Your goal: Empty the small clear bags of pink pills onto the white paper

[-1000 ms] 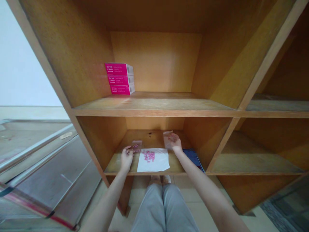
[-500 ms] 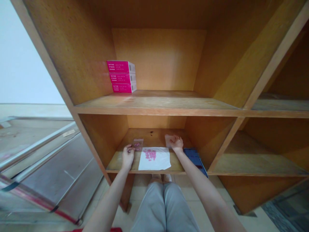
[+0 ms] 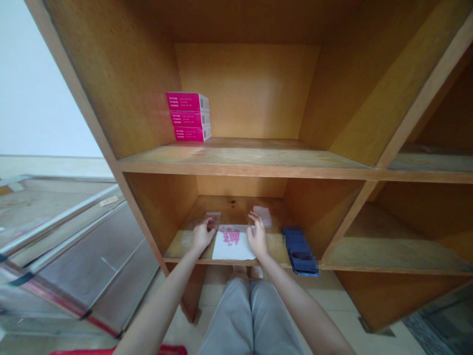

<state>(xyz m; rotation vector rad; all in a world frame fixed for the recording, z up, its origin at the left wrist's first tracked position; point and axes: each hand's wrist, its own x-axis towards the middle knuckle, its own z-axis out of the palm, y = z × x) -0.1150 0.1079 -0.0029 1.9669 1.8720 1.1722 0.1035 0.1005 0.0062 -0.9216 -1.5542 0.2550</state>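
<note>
Several small pink pieces (image 3: 231, 235) lie in a loose heap on a white sheet (image 3: 229, 253) on the lower shelf. Left of the sheet, my left hand (image 3: 203, 234) rests on the near part of a small clear bag (image 3: 213, 216), its fingers curled; what they grip is too small to tell. My right hand (image 3: 257, 235) is over the sheet's right edge with fingers apart and nothing between them. Behind it lies a second clear bag (image 3: 263, 215), flat on the wood.
Three pink boxes (image 3: 190, 117) are stacked on the upper shelf at left. A dark blue phone (image 3: 299, 251) lies at the lower shelf's right front edge. A metal-framed glass case (image 3: 81, 256) stands at the left.
My right hand has let go of the right bag and moved left to the sheet. My left hand has shifted right, over the left bag.
</note>
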